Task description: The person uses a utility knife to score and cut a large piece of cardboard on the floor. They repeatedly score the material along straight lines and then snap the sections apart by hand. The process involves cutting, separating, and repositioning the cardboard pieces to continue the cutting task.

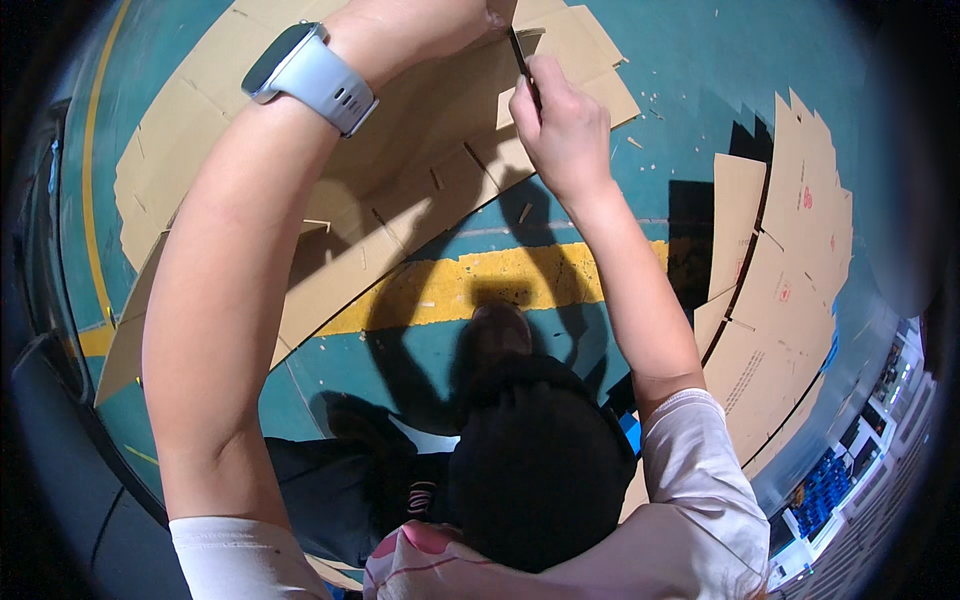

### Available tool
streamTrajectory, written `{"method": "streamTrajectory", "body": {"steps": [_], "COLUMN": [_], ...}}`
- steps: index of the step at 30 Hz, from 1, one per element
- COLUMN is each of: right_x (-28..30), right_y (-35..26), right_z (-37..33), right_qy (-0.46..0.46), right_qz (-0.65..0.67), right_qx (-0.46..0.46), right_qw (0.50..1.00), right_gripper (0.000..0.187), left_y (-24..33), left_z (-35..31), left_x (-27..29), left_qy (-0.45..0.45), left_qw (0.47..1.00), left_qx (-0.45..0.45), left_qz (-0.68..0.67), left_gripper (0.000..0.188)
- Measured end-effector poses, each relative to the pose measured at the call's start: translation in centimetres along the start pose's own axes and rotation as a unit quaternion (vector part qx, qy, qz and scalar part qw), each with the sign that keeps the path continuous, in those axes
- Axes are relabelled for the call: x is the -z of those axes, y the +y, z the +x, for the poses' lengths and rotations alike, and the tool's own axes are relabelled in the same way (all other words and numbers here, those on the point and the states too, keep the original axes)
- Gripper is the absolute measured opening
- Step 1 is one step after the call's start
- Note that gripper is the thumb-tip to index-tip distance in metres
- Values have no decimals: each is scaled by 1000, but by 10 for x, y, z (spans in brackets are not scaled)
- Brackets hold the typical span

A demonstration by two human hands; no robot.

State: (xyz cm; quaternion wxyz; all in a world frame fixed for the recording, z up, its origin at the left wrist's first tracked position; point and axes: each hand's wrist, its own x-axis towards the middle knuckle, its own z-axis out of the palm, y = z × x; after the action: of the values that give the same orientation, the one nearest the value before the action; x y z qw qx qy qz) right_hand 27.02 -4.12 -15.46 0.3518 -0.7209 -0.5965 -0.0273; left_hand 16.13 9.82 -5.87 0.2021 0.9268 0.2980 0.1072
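Note:
My right hand (563, 130) is closed around a thin black tool (520, 58), its shaft pointing up toward the other hand; its exact kind does not show. My left hand (430, 30) reaches across the top edge of the picture, beside the tool's far end, and its fingers are mostly cut off from view. A light watch (322, 90) is on that wrist. Below both hands spreads a large brown cardboard sheet (335, 285) with folded-up flaps and several short slits along its near edge. Part of it is hidden behind my left forearm.
More flattened cardboard (780, 270) with printed marks lies at the right. The green floor (640, 190) carries a yellow stripe (490, 285) and small cardboard scraps. My shoe (500, 330) is just in front of my body. A blue plastic object (822, 492) sits far right.

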Motion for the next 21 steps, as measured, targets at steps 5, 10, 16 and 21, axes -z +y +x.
{"method": "streamTrajectory", "body": {"steps": [5,10,16,21], "right_x": [19,24,-1,-5], "right_y": [-22,-16,39,45], "right_z": [-23,-14,34,23], "right_qy": [-54,3,-7,17], "right_qz": [7,195,241,186], "right_qx": [-37,-174,-74,-28], "right_qw": [998,965,968,982], "right_gripper": [11,14,14,8], "left_y": [-9,27,-38,-74], "left_z": [-6,-16,-53,-141], "left_x": [7,47,34,99], "left_qy": [40,-5,-67,-137], "left_qw": [997,973,996,987], "left_qx": [-9,-95,3,80], "left_qz": [70,213,57,41], "left_gripper": [12,17,39,36]}}
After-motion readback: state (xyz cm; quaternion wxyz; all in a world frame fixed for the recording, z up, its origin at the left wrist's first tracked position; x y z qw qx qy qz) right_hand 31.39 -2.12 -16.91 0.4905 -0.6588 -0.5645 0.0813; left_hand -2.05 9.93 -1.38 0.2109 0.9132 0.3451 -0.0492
